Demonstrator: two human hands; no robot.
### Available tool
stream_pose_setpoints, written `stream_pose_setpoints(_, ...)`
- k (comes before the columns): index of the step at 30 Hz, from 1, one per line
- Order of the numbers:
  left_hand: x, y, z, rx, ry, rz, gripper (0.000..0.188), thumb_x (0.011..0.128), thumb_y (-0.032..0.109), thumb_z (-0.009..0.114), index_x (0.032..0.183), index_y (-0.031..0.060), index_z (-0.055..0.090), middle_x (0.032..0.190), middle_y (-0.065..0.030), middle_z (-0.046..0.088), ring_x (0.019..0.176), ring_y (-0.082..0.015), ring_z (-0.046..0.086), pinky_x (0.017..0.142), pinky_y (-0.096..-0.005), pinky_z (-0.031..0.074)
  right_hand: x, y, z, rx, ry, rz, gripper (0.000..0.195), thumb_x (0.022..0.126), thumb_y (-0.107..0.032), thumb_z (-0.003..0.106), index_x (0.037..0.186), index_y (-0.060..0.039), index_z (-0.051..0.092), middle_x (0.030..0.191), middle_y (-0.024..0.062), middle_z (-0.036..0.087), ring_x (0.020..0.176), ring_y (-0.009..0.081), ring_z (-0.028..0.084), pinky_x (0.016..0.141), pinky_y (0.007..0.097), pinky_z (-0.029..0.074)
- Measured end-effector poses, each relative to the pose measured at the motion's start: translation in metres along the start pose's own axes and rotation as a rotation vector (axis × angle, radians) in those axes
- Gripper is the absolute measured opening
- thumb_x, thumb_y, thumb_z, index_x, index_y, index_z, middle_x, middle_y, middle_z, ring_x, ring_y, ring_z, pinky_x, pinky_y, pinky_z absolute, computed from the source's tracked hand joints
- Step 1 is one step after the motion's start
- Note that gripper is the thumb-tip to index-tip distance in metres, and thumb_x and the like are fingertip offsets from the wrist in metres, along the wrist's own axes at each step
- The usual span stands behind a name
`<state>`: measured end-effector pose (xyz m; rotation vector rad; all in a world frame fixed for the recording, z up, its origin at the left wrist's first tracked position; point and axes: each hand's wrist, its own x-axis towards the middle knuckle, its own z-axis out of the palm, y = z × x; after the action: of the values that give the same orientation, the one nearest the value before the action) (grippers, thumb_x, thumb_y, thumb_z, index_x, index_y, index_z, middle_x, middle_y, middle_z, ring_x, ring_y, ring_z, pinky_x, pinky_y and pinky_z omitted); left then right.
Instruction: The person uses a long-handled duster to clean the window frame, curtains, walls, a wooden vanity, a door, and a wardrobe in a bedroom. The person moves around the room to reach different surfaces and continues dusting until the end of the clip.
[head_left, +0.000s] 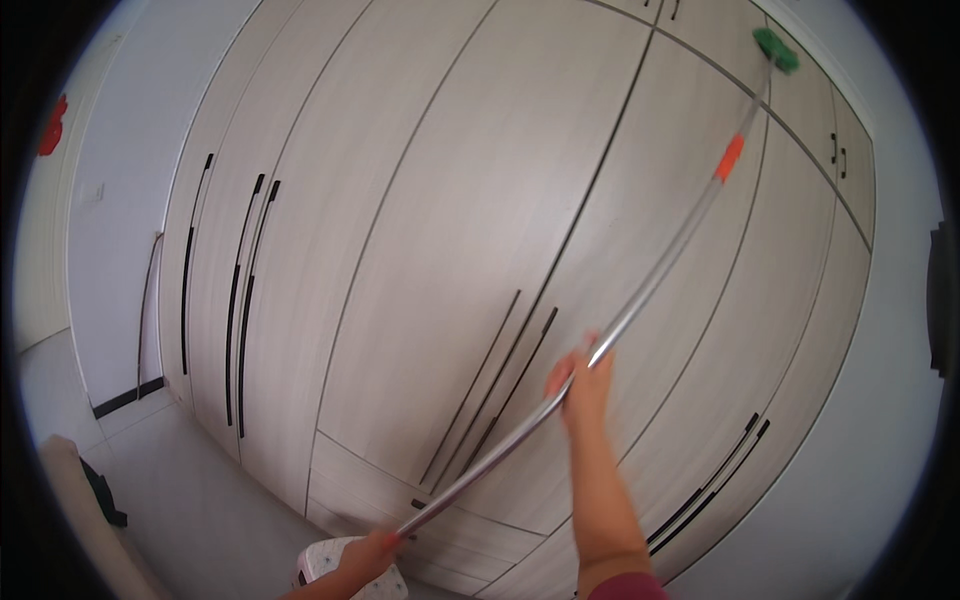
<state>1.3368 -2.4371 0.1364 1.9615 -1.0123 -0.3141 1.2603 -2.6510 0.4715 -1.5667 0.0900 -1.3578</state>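
A long silver metal pole (510, 444) runs up to the right across the front of a pale wood-grain wardrobe (480, 187). My left hand (367, 556) grips its lower end, low in the picture. Higher up, my right hand (589, 382) is wrapped around the middle of the pole, the arm stretched upward. An orange collar (729, 159) joins the pole to a thinner section. At its tip a fuzzy green mop head (776, 51) lies over an upper cupboard door (801, 105); whether it presses on the surface I cannot tell. The hands look slightly blurred.
Below my left hand stands a white patterned padded stool or box (326, 556). Long black door handles (244, 352) line the wardrobe. A thin rod (144, 315) leans by the left wall. Bottom left, a beige edge (94, 517) borders the grey tiled floor (202, 480).
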Motion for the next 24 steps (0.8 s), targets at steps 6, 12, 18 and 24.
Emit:
stream_pose_setpoints(6, -0.08, -0.135, 0.06, -0.168, 0.127, -0.047, 0.016, 0.081, 0.012, 0.05, 0.096, 0.0064, 0.054, 0.074, -0.0207, 0.055, 0.072, -0.0387, 0.054, 0.063, -0.045, 0.043, -0.109, 0.025, 0.051, 0.13, -0.191, 0.203, 0.04, 0.082, -0.003, 0.043, 0.118, -0.0056, 0.026, 0.059, 0.008, 0.044, 0.039, 0.0185, 0.045, 0.039, 0.0311, 0.04)
stream_pose_setpoints(12, -0.078, -0.11, 0.05, -0.265, 0.183, -0.086, 0.025, 0.079, 0.027, 0.054, 0.092, 0.0057, 0.055, 0.074, -0.0205, 0.058, 0.082, -0.038, 0.059, 0.072, -0.0425, 0.046, -0.083, 0.037, 0.128, 0.154, -0.46, 0.272, 0.046, 0.081, -0.003, 0.047, 0.121, -0.0041, 0.027, 0.06, 0.0068, 0.046, 0.047, 0.0171, 0.047, 0.045, 0.0288, 0.041)
stream_pose_setpoints(18, -0.067, -0.117, 0.007, -0.183, 0.175, -0.144, 0.026, 0.078, 0.027, 0.055, 0.092, 0.0057, 0.054, 0.075, -0.0208, 0.058, 0.081, -0.0387, 0.059, 0.071, -0.0434, 0.046, -0.201, 0.05, 0.177, 0.541, -0.942, 0.643, 0.032, 0.087, -0.009, 0.051, 0.115, -0.0073, 0.036, 0.061, 0.0043, 0.049, 0.053, 0.0158, 0.054, 0.054, 0.0295, 0.046)
stream_pose_setpoints(24, -0.034, -0.045, 0.004, -0.195, 0.133, -0.043, 0.027, 0.077, 0.027, 0.056, 0.093, 0.0056, 0.054, 0.076, -0.0212, 0.059, 0.08, -0.0395, 0.059, 0.07, -0.0443, 0.046, -0.263, 0.044, 0.083, 0.666, -0.796, 0.488, 0.028, 0.085, -0.001, 0.05, 0.11, -0.0064, 0.037, 0.059, 0.0057, 0.047, 0.05, 0.0167, 0.051, 0.054, 0.0335, 0.047)
